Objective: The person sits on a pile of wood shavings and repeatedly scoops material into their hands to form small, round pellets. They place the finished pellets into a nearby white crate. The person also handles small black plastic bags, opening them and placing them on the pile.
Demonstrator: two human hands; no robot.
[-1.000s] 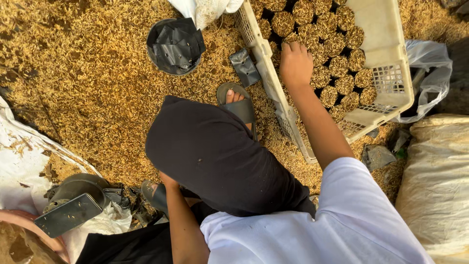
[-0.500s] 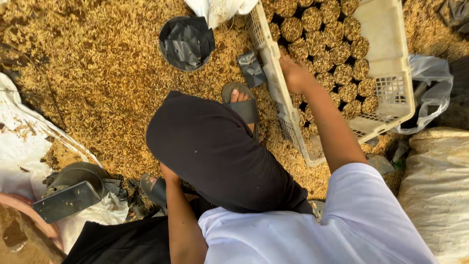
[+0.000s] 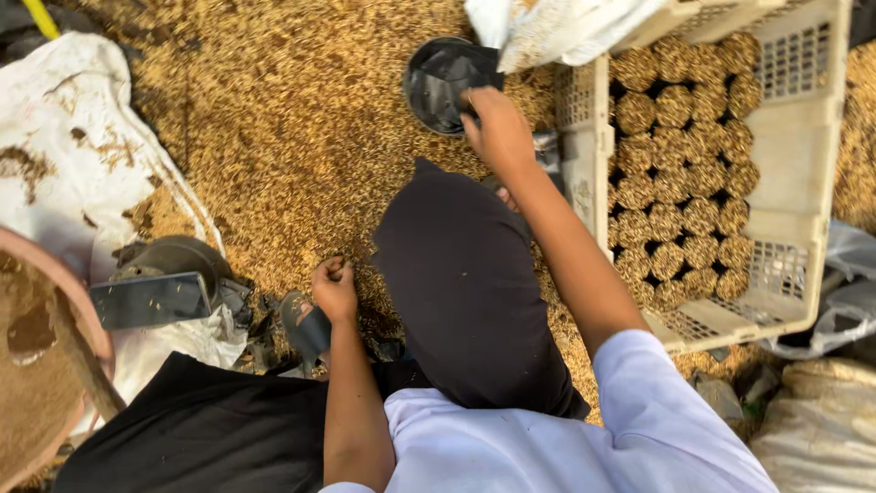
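My right hand [image 3: 497,132] reaches forward over my black-clad knee [image 3: 465,283], and its fingers curl on the rim of a small black plastic bag [image 3: 438,78] lying open on the rice husk. Just to the right stands a white plastic crate [image 3: 821,119] packed with several round husk-filled bags [image 3: 675,219]. Down beside my sandal [image 3: 306,329], my left hand [image 3: 335,288] rests as a closed fist on the husk-covered ground [image 3: 292,137]. I cannot tell whether it holds any husk.
A white sack [image 3: 547,27] hangs over the crate's far left corner. A dirty white sheet [image 3: 64,137] covers the ground at left, with a dark metal scoop [image 3: 151,297] and a brown basin [image 3: 36,365] near it. Pale sacks [image 3: 821,429] lie at bottom right.
My right hand has left the crate's edge and moved left to the black bag. The left hand stays low by my foot. The view has shifted left.
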